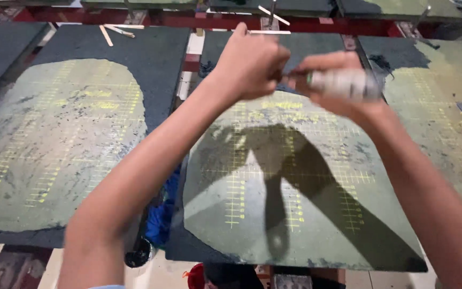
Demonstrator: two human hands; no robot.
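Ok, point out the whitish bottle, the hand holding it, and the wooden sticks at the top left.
whitish bottle (343, 83), head view, on its blurred body.
right hand (333, 80), head view, on the fingers around the bottle.
wooden sticks (114, 32), head view, on the middle of the pale sticks.

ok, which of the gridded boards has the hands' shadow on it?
The middle board, right under both hands. The shadow of the left hand and right hand falls across its yellow grid. The left board and right board show no such shadow.
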